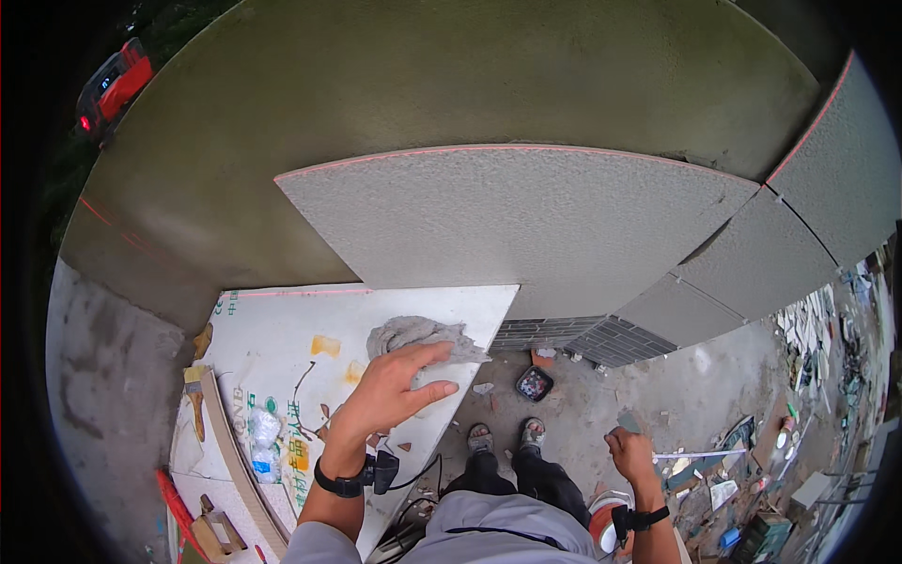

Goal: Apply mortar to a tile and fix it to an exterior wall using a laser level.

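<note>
My left hand (pixel 399 385) reaches over a white board with its fingers and thumb apart. Its fingertips lie at the edge of a crumpled grey rag (pixel 413 334); whether they press on it I cannot tell. Down at the right, my right hand (pixel 631 455) is closed around a small scraper, whose flat grey blade (pixel 628 422) sticks up past the fingers; its handle is hidden in the fist. In front of me a large grey textured tile (pixel 507 211) sits on the wall, and a red line runs along its top edge.
The white board (pixel 460 310) carries a brush (pixel 195 404), a crumpled plastic bag (pixel 265 428) and tile chips. A black tub (pixel 535 383) stands on the floor beyond my feet. Behind my right wrist is a bucket (pixel 603 526). Rubble (pixel 723 493) covers the right side. A red-black device (pixel 115 86) glows upper left.
</note>
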Available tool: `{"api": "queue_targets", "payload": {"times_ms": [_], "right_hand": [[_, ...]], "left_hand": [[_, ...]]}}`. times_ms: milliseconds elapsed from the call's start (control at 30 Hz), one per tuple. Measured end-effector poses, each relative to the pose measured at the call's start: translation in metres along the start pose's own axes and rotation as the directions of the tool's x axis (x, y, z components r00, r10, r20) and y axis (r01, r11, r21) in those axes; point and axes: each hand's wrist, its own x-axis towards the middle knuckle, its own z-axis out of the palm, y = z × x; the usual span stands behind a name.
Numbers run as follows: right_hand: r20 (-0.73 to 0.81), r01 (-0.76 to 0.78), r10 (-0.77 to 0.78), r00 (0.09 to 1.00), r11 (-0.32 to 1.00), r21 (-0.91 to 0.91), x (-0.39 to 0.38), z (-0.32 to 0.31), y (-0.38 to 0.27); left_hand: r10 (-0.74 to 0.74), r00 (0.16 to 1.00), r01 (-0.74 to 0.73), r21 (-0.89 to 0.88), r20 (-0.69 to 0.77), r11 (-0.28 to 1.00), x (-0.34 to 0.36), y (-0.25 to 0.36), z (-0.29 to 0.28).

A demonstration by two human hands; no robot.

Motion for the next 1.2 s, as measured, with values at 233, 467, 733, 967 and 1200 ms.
{"api": "queue_targets", "payload": {"times_ms": [233,467,733,967,1200], "right_hand": [[0.118,-0.137,0.143,0.983,0.989,-0.062,-0.012,0.009,0.041],[0.176,-0.046,0.042,0.983,0.999,0.019,0.037,0.057,0.097],[0.406,-0.143,0.090,0.910,0.984,0.103,0.123,0.272,0.215],[0.463,-0.053,0.004,0.886,0.994,0.094,0.217,0.488,0.278],[0.467,0.029,-0.030,0.883,1.000,0.011,0.299,0.666,0.299]], "left_hand": [[0.214,0.868,-0.040,-0.365,0.448,0.930,0.016,0.040,0.085],[0.021,0.829,0.044,-0.103,0.559,0.994,-0.011,0.015,0.186],[-0.410,0.754,0.422,0.100,0.512,0.901,-0.129,-0.123,0.395],[-0.382,0.770,0.281,0.266,0.512,0.922,-0.200,-0.246,0.538],[-0.552,0.767,0.554,0.096,0.328,0.827,-0.173,-0.252,0.532]]}}
